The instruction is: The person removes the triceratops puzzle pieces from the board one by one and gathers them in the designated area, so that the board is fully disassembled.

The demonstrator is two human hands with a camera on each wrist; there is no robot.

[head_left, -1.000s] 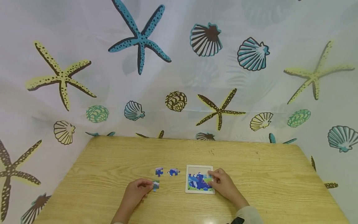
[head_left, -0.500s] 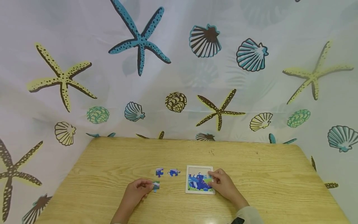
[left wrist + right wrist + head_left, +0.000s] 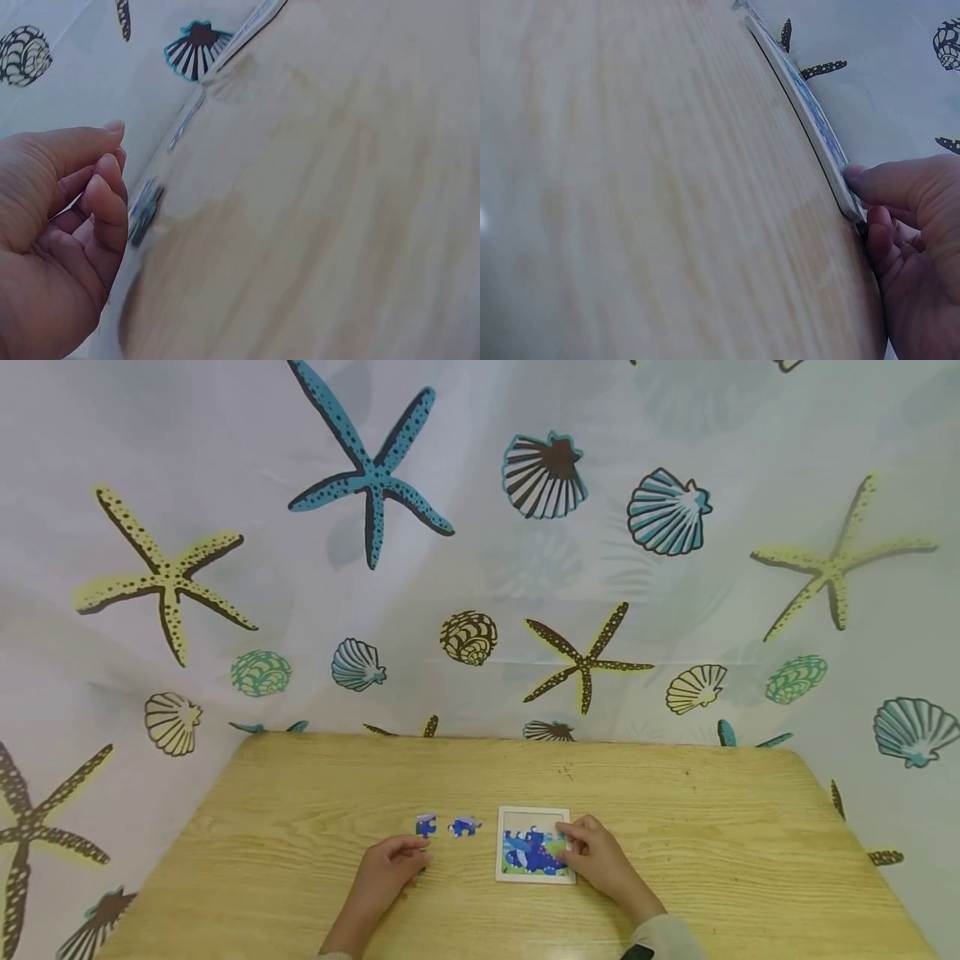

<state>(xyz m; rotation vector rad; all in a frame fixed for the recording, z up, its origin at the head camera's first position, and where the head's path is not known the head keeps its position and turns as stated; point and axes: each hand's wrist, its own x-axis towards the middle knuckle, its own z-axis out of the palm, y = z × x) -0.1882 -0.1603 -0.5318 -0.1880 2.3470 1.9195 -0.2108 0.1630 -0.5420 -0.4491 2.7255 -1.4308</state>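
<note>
A square white-rimmed puzzle tray lies flat with a partly assembled blue dinosaur picture in it. My right hand grips the tray's right edge; in the right wrist view the thumb presses on the rim and the other fingers curl beside it. My left hand is over a green puzzle piece, which it mostly covers in the head view. Its thumb and index fingertips are apart, with nothing visible between them. Two blue pieces, one at left and one at right, lie just beyond it.
The pale wooden table carries everything. Behind and around it hangs a white cloth printed with starfish and shells. A dark wristband shows by the right sleeve.
My left hand has moved to the right, from the edge of the green piece to over it, hiding most of it. The right hand keeps its grip on the tray. The camera view shifts slightly.
</note>
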